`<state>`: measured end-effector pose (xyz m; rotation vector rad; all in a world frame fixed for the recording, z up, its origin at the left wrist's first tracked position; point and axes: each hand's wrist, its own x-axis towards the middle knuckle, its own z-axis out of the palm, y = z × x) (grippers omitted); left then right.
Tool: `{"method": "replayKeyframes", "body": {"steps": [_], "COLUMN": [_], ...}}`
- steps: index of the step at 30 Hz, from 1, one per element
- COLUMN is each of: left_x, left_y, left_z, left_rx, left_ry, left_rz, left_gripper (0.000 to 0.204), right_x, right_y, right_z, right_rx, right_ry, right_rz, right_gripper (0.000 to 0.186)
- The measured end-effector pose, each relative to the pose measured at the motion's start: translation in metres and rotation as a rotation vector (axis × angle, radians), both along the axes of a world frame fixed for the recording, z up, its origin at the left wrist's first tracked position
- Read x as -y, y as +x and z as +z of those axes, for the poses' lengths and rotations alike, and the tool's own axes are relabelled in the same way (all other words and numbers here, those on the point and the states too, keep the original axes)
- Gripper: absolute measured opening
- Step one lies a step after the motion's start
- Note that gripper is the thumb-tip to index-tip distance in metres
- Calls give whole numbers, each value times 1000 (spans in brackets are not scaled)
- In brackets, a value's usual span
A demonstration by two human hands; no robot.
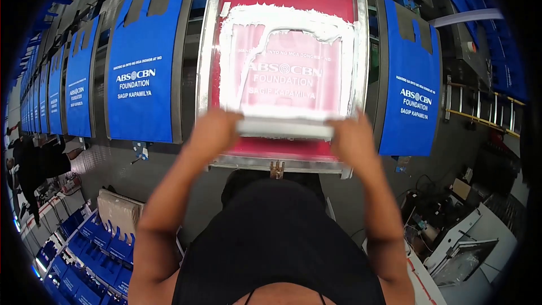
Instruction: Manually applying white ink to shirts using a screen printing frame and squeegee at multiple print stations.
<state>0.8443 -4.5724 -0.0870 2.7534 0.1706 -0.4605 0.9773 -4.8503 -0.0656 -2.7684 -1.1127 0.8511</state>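
My left hand [217, 131] and my right hand [351, 135] are closed around the two ends of a squeegee [285, 128], a wide bar coated in white. It lies crosswise near the close end of a screen-printing frame [362, 39] with a metal border and red-pink mesh. Thick white ink [265, 12] is smeared over the mesh, heaviest along the far side and down the edges. White lettering shows through the middle of the mesh. Motion blurs both hands slightly, and the squeegee's lower edge cannot be made out.
Blue bags with white print lie flat on boards: one bag [141, 114] beside the frame on the left, another bag [411, 133] on the right. More run off leftward in a row. Blue bags hang on a rack [93, 248] at lower left. A ladder [480, 114] lies at right.
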Motion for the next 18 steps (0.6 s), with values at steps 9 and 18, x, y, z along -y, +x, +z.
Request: {"method": "replayKeyframes", "body": {"steps": [9,18], "left_x": [-16,-86], "left_y": [77,215], "left_z": [-33,-15], "left_rx": [211,302], "left_ry": [13,55], "left_rz": [38,-30], "left_gripper": [29,31], "right_x": [-17,-86], "right_y": [51,216], "right_z": [-62,-45], "right_rx": [322,280], "right_ry": [301,217], "right_rz": [-67,36], "right_gripper": [31,44]}}
